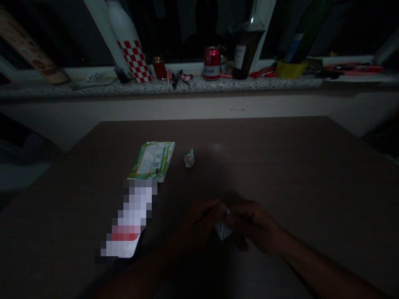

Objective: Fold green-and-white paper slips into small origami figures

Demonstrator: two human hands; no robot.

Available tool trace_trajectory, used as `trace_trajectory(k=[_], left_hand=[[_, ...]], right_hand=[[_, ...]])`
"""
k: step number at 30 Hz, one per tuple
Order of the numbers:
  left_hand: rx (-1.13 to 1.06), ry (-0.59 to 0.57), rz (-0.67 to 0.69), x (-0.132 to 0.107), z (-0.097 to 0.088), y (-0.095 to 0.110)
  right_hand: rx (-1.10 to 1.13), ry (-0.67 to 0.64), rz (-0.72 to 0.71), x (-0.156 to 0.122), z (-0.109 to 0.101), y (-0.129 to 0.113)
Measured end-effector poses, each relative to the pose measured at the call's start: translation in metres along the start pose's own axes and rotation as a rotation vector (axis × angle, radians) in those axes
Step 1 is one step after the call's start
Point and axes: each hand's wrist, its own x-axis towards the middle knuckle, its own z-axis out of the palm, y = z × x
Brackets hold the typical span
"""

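Pinching seemingly folded paper (pixel 223 231), left grip (pixel 204 219) and right grip (pixel 259 227) closed.

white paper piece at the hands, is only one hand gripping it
No, the left hand and the right hand both pinch the white paper piece between their fingers.

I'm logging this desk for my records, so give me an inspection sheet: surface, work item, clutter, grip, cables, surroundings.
Surface: brown table, dimly lit.
Work item: small paper piece with faint print.
Clutter: phone with a pixelated screen, green printed papers, small folded paper.
Grip: left hand and right hand both pinch the paper piece.
Cables: nothing seen for certain; dark sill items are unclear.
Surroundings: windowsill with red can and red-and-white checkered bottle; dark window behind.
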Motion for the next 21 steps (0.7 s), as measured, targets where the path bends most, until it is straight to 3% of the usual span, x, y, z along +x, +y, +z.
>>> trace_trajectory(k=[6,14,21], left_hand=[[-0.169,0.000,-0.019,0.0054,0.0042,-0.0079],[-0.181,0.010,-0.060,0.0070,0.0035,-0.0050],[-0.197,0.093,-0.114,0.0055,0.0050,-0.0085]], right_hand=[[-0.044,0.151,-0.087,-0.0024,0.0099,-0.0046],[0.038,0.172,-0.072,0.0009,0.0059,0.0002],[0.099,0.151,-0.104,0.0038,0.0058,0.0008]])
